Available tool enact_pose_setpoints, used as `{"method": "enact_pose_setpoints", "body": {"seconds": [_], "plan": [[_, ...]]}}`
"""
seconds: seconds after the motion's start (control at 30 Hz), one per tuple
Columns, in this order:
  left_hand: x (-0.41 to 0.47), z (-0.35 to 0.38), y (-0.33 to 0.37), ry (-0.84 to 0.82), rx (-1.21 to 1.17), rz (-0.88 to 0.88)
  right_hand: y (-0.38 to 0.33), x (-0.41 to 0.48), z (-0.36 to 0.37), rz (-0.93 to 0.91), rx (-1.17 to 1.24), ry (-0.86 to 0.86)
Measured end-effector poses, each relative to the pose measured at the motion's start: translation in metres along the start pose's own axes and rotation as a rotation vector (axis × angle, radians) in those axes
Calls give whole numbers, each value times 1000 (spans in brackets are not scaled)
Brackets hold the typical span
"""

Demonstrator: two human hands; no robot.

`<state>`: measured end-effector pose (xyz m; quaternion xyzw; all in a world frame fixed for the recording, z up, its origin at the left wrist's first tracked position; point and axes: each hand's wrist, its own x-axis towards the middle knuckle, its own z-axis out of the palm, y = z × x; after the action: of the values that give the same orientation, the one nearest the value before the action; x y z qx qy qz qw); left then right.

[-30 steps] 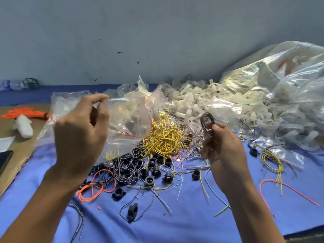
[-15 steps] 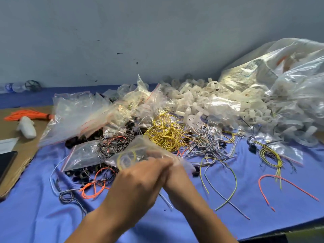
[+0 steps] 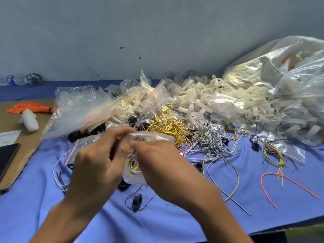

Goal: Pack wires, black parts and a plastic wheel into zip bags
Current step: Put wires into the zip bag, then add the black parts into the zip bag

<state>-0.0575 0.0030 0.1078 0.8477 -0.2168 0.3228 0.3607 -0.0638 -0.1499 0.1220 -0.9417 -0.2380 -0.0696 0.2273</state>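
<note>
My left hand (image 3: 98,165) and my right hand (image 3: 161,163) meet above the blue cloth and both pinch the top edge of a small clear zip bag (image 3: 150,137). Yellow wire shows inside the bag between my hands. A tangle of yellow wires (image 3: 168,127) and grey wires (image 3: 210,139) lies just behind. Black parts (image 3: 137,201) lie loose on the cloth below my hands, and more (image 3: 84,133) sit under the bag pile. White plastic wheels (image 3: 198,100) are heaped at the back.
Empty zip bags (image 3: 82,109) are piled at the left. A large sack (image 3: 280,71) of plastic parts fills the right. Cardboard (image 3: 28,149) with orange wires (image 3: 29,107) and a dark tablet (image 3: 7,155) lies at the left. A loose orange wire (image 3: 287,179) lies right.
My hands came down and together from apart. The right hand's wire coil is no longer seen in it, and both hands now pinch the bag's top edge.
</note>
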Motion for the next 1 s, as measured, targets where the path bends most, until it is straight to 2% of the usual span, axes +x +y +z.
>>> {"method": "enact_pose_setpoints", "body": {"seconds": [0.07,0.1,0.13,0.2,0.23,0.33,0.43,0.67,0.77,0.87,1.0], "plan": [[8,-4,-7,54,-25,-51,1,-25,-26,-124,272,119],[10,-4,-9,74,-30,-76,10,-37,-34,-94,428,187],[12,-5,-10,100,-29,-95,25,-44,-40,-19,477,261],[15,-7,-12,124,-26,-116,70,-47,-41,172,287,322],[16,-9,-12,132,-24,-131,95,-45,-36,257,138,262],[18,-9,-14,150,-5,-163,146,-38,-7,379,-161,-66],[16,-8,-13,157,-3,-182,172,-43,25,337,-284,-290],[9,-16,-13,127,-30,-178,175,-52,33,415,-404,-334],[5,-16,-15,87,-68,-164,162,-56,31,431,-396,-225],[-1,-15,-10,43,-113,-144,141,-61,21,446,-154,41],[-10,-11,-1,-24,-141,-128,94,-70,-7,399,640,305]]}}
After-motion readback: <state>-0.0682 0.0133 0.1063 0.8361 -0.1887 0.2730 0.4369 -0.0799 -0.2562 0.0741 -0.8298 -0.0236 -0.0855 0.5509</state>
